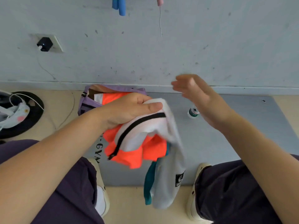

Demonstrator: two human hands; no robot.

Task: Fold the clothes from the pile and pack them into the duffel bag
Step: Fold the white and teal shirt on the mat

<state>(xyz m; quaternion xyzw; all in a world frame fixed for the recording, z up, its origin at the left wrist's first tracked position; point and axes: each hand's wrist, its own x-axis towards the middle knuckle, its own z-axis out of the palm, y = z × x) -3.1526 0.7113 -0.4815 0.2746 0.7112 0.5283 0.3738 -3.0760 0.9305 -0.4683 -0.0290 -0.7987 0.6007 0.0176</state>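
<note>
The grey mat (226,143) fills the middle and right of the frame, laid on the floor against the wall, and it is the only flat place here to fold on. At its upper left edge, centre of frame, stands the purple duffel bag (90,102), mouth open, with orange and white cloth already showing inside.

Just below the bag, mid-frame, hangs the garment (145,135), an orange, white and grey piece with a black zip and a teal part trailing down toward the lower centre. The left hand (129,109) holds it bunched at the top, fingers curled round the white fabric and thumb pressed along it. The right hand (195,94), upper right of centre, is free, its fingers spread and relaxed, blurred.

To fold well, the free hand should probably catch the dangling grey end, so the cloth can be spread flat on the mat, zip straight, and doubled into a size the bag's mouth accepts.

A small bottle (192,112) stands on the mat near the right wrist; best kept clear of it.
</note>
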